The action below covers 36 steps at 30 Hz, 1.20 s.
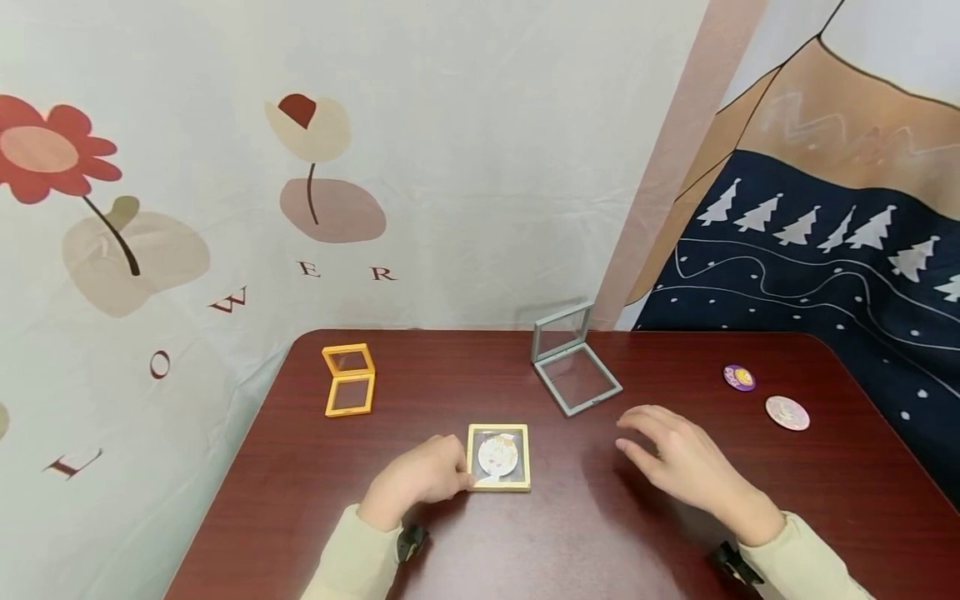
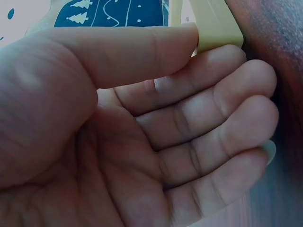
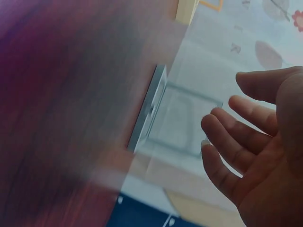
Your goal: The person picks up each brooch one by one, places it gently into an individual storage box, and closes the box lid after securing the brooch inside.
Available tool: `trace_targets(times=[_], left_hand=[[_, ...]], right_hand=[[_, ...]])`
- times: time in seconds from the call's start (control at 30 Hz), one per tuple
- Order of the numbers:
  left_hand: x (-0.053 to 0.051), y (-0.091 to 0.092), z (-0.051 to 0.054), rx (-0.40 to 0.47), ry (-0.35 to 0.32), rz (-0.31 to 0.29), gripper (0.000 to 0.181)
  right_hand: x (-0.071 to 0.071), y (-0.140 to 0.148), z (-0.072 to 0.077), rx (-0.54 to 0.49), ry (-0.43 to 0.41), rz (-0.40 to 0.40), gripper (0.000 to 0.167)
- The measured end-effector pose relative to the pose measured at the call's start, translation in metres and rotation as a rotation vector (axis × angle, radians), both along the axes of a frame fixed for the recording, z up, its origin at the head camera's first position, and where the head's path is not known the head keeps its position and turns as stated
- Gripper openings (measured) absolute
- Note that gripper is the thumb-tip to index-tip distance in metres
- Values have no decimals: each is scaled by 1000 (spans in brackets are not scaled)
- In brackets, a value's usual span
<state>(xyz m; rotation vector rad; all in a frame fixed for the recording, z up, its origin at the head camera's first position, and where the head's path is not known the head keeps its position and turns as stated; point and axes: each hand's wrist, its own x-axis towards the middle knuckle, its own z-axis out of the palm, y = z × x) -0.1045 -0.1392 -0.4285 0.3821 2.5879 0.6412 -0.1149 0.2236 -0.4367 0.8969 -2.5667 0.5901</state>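
Note:
A pale yellow square display frame (image 1: 468,442), closed, lies flat near the middle of the table with a round white badge (image 1: 498,456) behind its clear film. My left hand (image 1: 423,471) pinches its near left corner; the left wrist view shows the thumb and index finger at the yellow edge (image 2: 218,26). My right hand (image 1: 678,454) hovers over the table to the right, fingers spread and slightly bent, holding nothing. Closest to it is a grey display frame (image 1: 558,392), standing hinged open, also visible in the right wrist view (image 3: 147,111).
A small orange display frame (image 1: 348,411) stands hinged open at the back left of the table (image 1: 420,367). Two round badges, one purple (image 1: 739,377) and one pale pink (image 1: 787,412), lie at the right. A patterned cloth (image 1: 480,167) hangs behind the table.

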Motion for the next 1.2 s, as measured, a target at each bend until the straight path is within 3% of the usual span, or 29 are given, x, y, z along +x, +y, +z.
trace_targets(times=[0.27,0.5,0.6,0.67,0.73,0.83,0.9,0.97,1.1,1.2], left_hand=[[2,-1,-1,24,12,-13,45],[2,-4,-1,56,38,-34,43],[1,-6,-5,61,53,-41,42],[-4,-12,-22,52,87,-71,45],[-4,-12,-23,44,105,-74,47],[-1,-11,-21,32,116,-74,48],[5,-6,-4,13,105,-51,48],[6,-5,-1,-21,124,-56,47],[3,-4,3,-82,199,-68,49],[-3,-2,2,-62,278,-69,50]], right_hand=[[-1,41,2,-22,51,-140,35],[-2,75,0,-25,1,-256,41],[-4,88,0,-28,-14,-293,44],[-5,96,-1,-30,-19,-314,46],[-6,104,-2,-26,-34,-335,47],[-7,115,-3,-15,-67,-369,49],[-8,123,-3,-4,-88,-390,49],[-9,129,-3,2,-96,-405,49],[-11,142,-5,5,-91,-422,48],[-13,150,-7,11,-81,-428,46]])
